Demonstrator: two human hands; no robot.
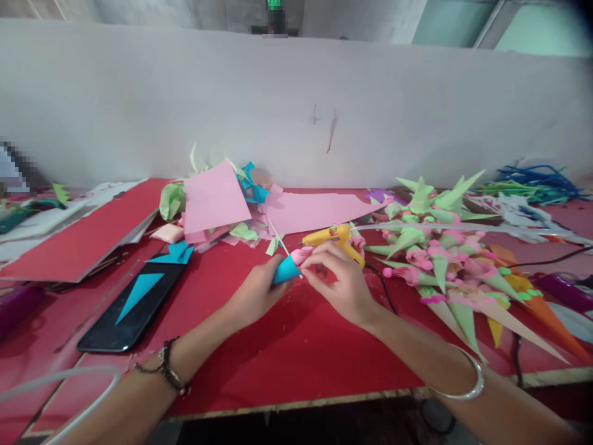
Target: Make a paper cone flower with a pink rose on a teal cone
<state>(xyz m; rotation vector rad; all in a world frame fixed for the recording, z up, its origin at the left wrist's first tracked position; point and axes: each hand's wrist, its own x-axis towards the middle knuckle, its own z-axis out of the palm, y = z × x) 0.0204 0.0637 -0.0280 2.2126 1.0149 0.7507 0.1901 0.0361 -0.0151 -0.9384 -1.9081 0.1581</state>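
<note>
In my left hand (259,290) is a small blue paper cone (286,269), its fingers wrapped round the lower part. A pink, frilled paper piece (302,254) fills the cone's wide end. Thumb and fingertips of my right hand (341,278) are pinched against the rim where pink meets blue. A thin pale strip or stick (280,236) slants across the cone, passing beside the right fingertips; which hand steadies it I cannot tell. Just behind the right hand lies a yellow hot glue gun (340,233), partly covered by that hand.
Pink paper sheets (217,203) and scraps lie at the back. A black phone (139,309) with blue paper pieces rests at left, near a red board (88,232). Many green, pink and orange paper cones (445,266) pile up at right. A white partition (185,93) stands behind.
</note>
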